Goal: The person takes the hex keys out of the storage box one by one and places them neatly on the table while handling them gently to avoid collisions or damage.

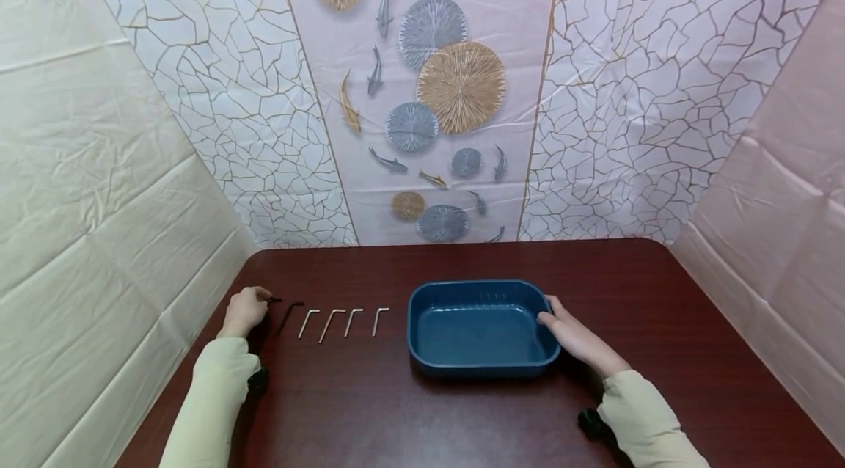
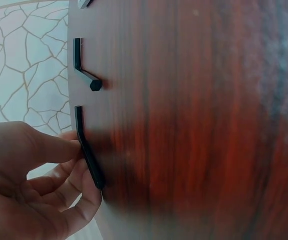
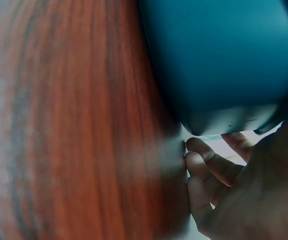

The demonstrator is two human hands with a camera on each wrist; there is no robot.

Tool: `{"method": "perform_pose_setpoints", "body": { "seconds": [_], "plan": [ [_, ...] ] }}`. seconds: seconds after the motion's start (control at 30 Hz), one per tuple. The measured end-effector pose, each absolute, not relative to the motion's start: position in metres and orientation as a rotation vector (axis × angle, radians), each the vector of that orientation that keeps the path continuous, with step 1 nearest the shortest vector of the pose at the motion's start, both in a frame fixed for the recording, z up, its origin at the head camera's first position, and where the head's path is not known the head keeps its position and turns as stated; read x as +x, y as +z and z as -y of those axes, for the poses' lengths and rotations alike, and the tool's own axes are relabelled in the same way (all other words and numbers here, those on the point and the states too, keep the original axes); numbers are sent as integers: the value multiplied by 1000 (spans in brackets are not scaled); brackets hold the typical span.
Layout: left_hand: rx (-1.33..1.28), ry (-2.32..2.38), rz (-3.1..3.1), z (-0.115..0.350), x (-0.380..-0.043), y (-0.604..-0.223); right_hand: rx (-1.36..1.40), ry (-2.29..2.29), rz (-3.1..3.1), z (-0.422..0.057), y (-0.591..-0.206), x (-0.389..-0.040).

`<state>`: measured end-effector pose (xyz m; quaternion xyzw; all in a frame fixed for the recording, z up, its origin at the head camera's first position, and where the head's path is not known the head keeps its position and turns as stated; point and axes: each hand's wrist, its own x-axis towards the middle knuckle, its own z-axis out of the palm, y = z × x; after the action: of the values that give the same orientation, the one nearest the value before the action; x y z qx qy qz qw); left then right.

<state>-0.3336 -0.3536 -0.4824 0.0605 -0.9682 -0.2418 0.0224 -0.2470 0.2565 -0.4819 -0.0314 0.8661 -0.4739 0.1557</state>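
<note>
At the left of the table, my left hand [image 1: 245,309] pinches a black hex key [image 2: 87,154] between thumb and fingers; in the left wrist view the key's long arm lies along the fingertips. Beside it, a second black hex key [image 1: 288,316] lies on the table. Several silver hex keys [image 1: 331,326] continue the row to the right. A deep blue rectangular tray [image 1: 485,367] stands right of the row with nothing in it. My right hand [image 1: 573,334] grips the tray's right end, thumb over the rim and fingers outside.
The dark red wooden table [image 1: 370,409] carries the tray and the row of keys. Behind it hangs a patterned cloth [image 1: 422,86] with fish and round motifs. Pale cloth walls [image 1: 86,196] rise along both sides.
</note>
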Motion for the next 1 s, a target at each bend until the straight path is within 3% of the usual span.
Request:
{"method": "perform_pose_setpoints", "body": {
  "seconds": [0.43, 1.0],
  "plan": [
    [202, -745, 2962, 351, -326, -477, -158, -1326, -2492, -256, -481, -253],
    [-77, -674, 2764, 309, -308, -440, -154, -1175, -2783, -276, -465, -247]
  ]
}}
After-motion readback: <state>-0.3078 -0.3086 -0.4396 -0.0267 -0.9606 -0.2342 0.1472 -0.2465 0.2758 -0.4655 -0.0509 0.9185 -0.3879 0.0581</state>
